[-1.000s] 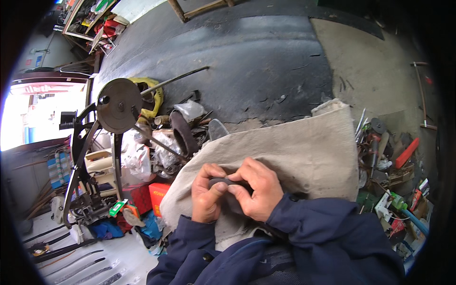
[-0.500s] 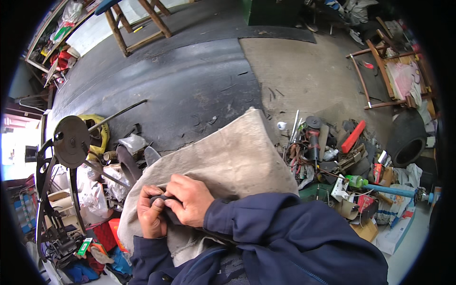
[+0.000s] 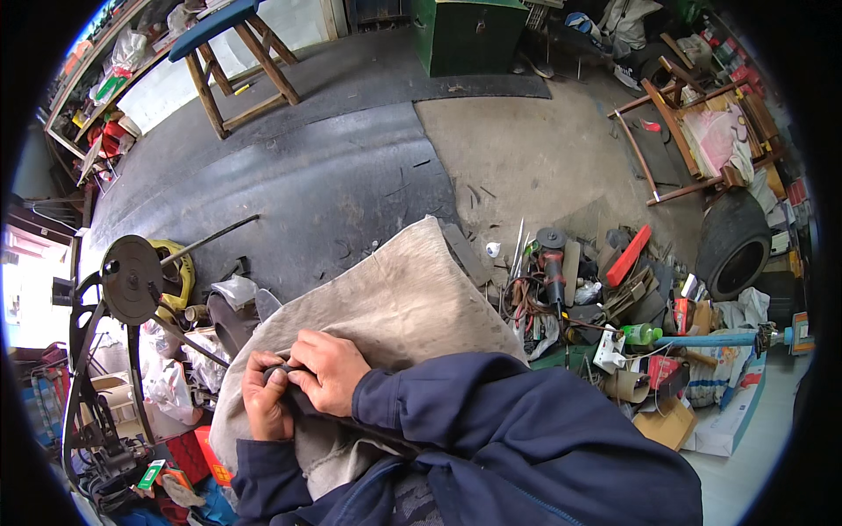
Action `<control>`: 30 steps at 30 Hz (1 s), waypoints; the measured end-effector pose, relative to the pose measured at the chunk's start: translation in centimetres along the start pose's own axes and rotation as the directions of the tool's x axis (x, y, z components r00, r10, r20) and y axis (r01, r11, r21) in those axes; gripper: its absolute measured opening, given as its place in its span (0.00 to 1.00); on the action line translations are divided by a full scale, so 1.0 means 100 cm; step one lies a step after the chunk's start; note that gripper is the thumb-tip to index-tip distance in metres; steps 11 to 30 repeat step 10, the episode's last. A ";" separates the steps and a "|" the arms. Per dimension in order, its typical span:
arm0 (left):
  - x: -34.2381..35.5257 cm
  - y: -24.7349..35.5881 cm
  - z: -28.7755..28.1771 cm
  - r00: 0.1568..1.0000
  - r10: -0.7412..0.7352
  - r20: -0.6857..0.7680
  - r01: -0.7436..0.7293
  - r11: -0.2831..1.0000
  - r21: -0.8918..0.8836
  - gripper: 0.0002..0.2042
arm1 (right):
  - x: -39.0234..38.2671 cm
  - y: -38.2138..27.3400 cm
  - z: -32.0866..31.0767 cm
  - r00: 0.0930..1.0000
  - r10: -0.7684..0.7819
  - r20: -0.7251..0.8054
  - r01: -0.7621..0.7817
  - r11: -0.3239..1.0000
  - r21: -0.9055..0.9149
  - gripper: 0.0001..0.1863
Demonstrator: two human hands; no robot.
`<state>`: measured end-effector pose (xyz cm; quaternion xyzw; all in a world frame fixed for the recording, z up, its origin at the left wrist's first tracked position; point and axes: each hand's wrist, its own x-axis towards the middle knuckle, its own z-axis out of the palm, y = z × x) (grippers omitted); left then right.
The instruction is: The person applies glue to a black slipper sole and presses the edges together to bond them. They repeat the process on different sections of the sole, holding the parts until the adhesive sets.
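Both my hands meet low in front of me, over a beige cloth (image 3: 399,294) spread across my lap. The fingers of my left hand (image 3: 267,401) are closed round a small dark piece (image 3: 301,403), thumb on top. Pressed against the same piece from the right is my right hand (image 3: 331,372), its fingers curled in a pinch. Most of the piece is covered by the fingers, so its kind cannot be made out.
On the left stands a black metal hand-cranked machine with a round wheel (image 3: 132,279). An angle grinder (image 3: 553,267) lies among tools and scraps on the right, near a red bar (image 3: 629,255) and a tyre (image 3: 735,245). Further off are a blue-topped stool (image 3: 213,31) and a green box (image 3: 469,37).
The view has shifted, bringing more of the stool and green box into sight. My hands keep hold of the dark piece, with little change in the grip.
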<state>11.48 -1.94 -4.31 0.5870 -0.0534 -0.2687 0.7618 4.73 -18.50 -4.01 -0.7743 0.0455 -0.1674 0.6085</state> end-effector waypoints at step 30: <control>0.001 0.000 -0.006 0.999 0.002 0.040 -0.002 1.000 -0.009 0.11 | 0.001 -0.003 0.000 0.993 0.109 0.040 -0.113 0.984 0.136 0.09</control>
